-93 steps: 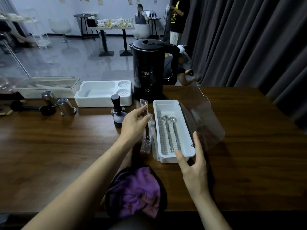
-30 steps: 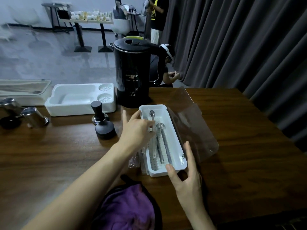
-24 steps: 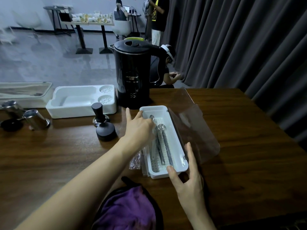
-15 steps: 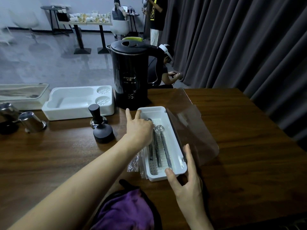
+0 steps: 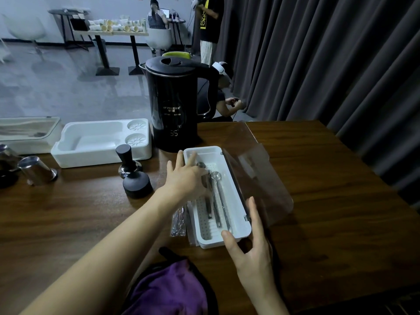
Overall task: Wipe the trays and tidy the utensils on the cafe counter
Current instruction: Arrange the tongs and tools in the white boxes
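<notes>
The step in hand looks like settling the spoons [image 5: 216, 176] side by side in the white box [image 5: 204, 242]; to do it well, lay each one flat along the box's length, bowls toward the far end, handles clear of the rim, so the clear lid [image 5: 261, 178] can fold down without catching. The right hand [image 5: 252, 255] is released, thumb against the near end wall and straight fingers along the hinge side; that brace is worth having, since the light box would probably skate on the smooth counter [image 5: 329, 178]. The left hand [image 5: 185, 179] lies over the spoons' upper parts, two fingers stretched to the far left rim; whether it pinches a handle underneath I cannot tell. The box sits lengthwise about mid-counter, its far end just short of the black kettle [image 5: 175, 105] and its lid swung open to the right; it is narrow, with a perforated floor. A few pieces in clear wrapping [image 5: 178, 220] lie just beside its left wall, likely next to go in; the purple cloth [image 5: 172, 289] waits at the near edge.
</notes>
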The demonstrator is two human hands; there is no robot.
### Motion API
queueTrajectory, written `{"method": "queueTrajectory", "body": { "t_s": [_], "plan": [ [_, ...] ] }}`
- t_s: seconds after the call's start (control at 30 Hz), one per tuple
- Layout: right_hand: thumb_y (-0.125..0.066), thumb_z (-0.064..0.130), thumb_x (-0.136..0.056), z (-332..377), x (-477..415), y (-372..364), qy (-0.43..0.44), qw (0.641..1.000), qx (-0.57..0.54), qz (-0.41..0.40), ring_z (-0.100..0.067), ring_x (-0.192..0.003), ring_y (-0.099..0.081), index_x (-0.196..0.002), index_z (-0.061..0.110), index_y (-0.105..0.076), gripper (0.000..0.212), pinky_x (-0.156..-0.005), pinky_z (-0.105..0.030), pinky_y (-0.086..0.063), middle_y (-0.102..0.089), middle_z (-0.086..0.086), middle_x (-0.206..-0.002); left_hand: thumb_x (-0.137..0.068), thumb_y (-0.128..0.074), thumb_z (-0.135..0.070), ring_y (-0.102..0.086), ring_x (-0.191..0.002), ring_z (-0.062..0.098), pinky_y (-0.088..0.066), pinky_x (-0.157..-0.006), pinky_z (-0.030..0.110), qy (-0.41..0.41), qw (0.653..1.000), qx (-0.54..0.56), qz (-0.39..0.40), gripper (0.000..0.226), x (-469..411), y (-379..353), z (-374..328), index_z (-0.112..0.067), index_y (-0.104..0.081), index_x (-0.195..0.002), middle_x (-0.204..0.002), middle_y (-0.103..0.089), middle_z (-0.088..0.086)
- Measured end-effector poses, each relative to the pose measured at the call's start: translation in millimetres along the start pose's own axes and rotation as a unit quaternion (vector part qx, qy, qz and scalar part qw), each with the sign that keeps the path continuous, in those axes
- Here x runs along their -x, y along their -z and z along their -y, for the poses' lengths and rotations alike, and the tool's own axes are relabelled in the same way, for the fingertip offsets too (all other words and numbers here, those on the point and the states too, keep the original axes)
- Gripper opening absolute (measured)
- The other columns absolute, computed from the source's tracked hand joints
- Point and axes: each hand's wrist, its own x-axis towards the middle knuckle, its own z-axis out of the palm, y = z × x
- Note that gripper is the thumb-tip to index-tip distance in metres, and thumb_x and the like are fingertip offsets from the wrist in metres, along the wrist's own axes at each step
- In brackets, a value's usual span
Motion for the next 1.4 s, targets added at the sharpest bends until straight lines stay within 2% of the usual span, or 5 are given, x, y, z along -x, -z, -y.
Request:
{"method": "queueTrajectory", "body": {
  "t_s": [0.3,0.53,0.73,0.97,1.4],
  "plan": [
    [-0.063,0.070,-0.074,1,1,-2,0.000,1.000,0.003,-0.004,0.027,-0.128,-0.032,-0.154,0.053,-0.017,0.094,-0.104,-0.016,-0.034,-0.026,0.062,-0.132,-0.087,-0.047,-0.079,-0.024,-0.152,0.012,-0.030,-0.121,0.045,-0.040,0.922,0.346,-0.171,0.071,43,-31,29,-0.044,-0.045,-0.150,-0.167,-0.023,-0.010],
    [-0.069,0.055,-0.079,-1,1,-3,-0.001,1.000,0.002,-0.002,0.023,-0.129,-0.035,-0.153,0.056,-0.017,0.091,-0.109,-0.027,-0.039,-0.028,0.059,-0.134,-0.098,-0.061,-0.043,-0.059,-0.105,0.006,-0.049,-0.096,0.038,0.023,0.931,0.292,-0.219,0.052,66,-55,57,-0.040,-0.048,-0.149,-0.123,-0.057,-0.013],
    [-0.071,0.055,-0.083,-4,1,-4,0.003,1.000,-0.002,-0.006,0.010,-0.139,-0.035,-0.153,0.056,-0.017,0.088,-0.116,-0.041,-0.040,-0.030,0.038,-0.152,-0.088,-0.071,-0.052,-0.059,-0.103,0.013,-0.044,-0.082,0.032,0.032,0.958,0.229,-0.169,0.060,63,-53,58,-0.037,-0.052,-0.144,-0.107,-0.055,-0.009],
    [-0.072,0.058,-0.083,-4,1,-4,0.010,1.000,-0.005,-0.004,0.011,-0.137,-0.037,-0.152,0.057,-0.018,0.088,-0.114,-0.043,-0.042,-0.030,0.044,-0.148,-0.086,-0.074,-0.043,-0.058,-0.090,0.018,-0.047,-0.076,0.036,0.041,0.969,0.190,-0.153,0.055,52,-52,60,-0.039,-0.056,-0.137,-0.095,-0.058,-0.007],
    [-0.070,0.059,-0.082,-3,2,-5,0.001,1.000,-0.006,-0.009,0.002,-0.140,-0.037,-0.152,0.058,-0.018,0.087,-0.115,-0.047,-0.040,-0.033,0.033,-0.153,-0.097,-0.062,-0.031,-0.063,-0.091,0.022,-0.045,-0.072,0.035,0.027,0.951,0.203,-0.233,0.042,54,-62,63,-0.027,-0.058,-0.139,-0.094,-0.067,-0.003]
  ]
}}
